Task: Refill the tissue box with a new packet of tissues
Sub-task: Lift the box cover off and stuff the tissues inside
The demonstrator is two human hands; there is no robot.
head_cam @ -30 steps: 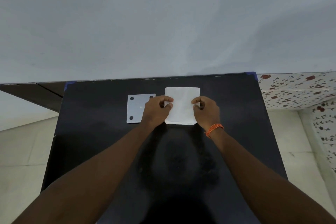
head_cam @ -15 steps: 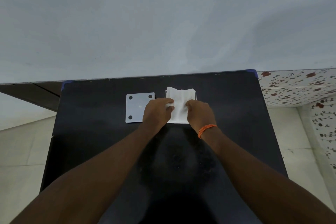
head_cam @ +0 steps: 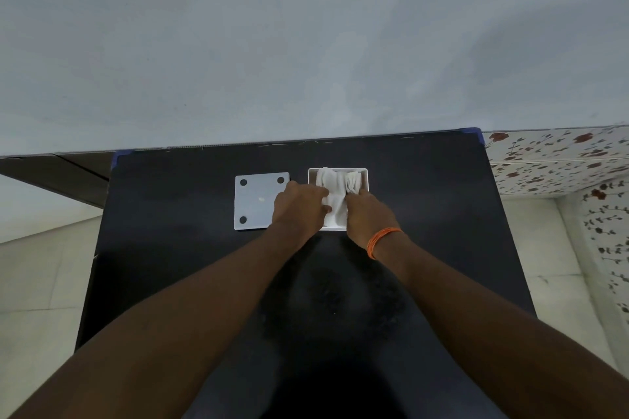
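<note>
A white square tissue box (head_cam: 364, 173) stands open on the black table (head_cam: 170, 265), near its far edge. A stack of white tissues (head_cam: 335, 187) sits bunched inside it, folded inward at the middle. My left hand (head_cam: 297, 206) grips the stack's left side and my right hand (head_cam: 366, 214), with an orange thread on the wrist, grips its right side. Both hands cover the box's near half. The box's flat white lid (head_cam: 255, 201), with dark round pads at its corners, lies just left of the box.
A pale wall rises right behind the table's far edge. A floral-patterned tiled ledge (head_cam: 558, 160) stands to the right of the table. Light floor tiles (head_cam: 37, 282) show on both sides.
The flat tissue stack has been squeezed together from both sides and pushed down into the box, whose white rim now shows around it. Both hands moved closer together.
</note>
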